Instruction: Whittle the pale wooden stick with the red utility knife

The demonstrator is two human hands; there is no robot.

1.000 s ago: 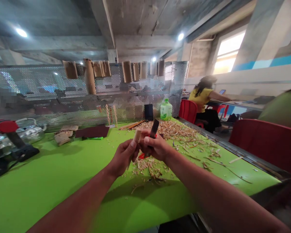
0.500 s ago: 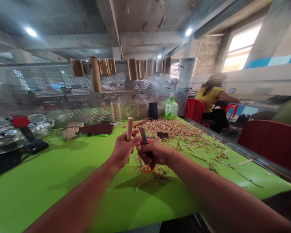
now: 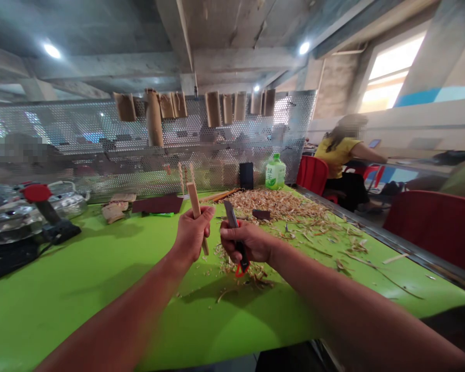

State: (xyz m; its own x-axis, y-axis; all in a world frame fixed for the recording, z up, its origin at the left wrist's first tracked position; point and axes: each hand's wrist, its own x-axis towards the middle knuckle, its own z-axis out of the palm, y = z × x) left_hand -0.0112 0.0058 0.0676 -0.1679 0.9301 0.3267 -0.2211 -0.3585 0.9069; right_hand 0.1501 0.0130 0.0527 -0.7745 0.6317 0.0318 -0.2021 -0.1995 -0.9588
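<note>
My left hand (image 3: 191, 233) is closed around a slim pale wooden stick (image 3: 194, 199), held nearly upright with its top leaning left. In my right hand (image 3: 250, 240) is a utility knife (image 3: 232, 219) with a black and red handle, its blade pointing up and a little left. The two hands are apart, with a small gap between stick and blade. Wood shavings (image 3: 281, 204) lie in a heap beyond the right hand, and loose curls are scattered beneath it on the green table (image 3: 116, 289).
A green bottle (image 3: 275, 171) stands at the back by a perforated metal screen (image 3: 213, 150) hung with bamboo pieces. A red-and-black power tool (image 3: 42, 206) and metal pots (image 3: 11, 219) are at left. Red chairs (image 3: 430, 227) and a seated person (image 3: 341, 152) are at right.
My left hand has drawn away from the right, and the stick has shifted left and tilted that way. The knife stays in about the same place.
</note>
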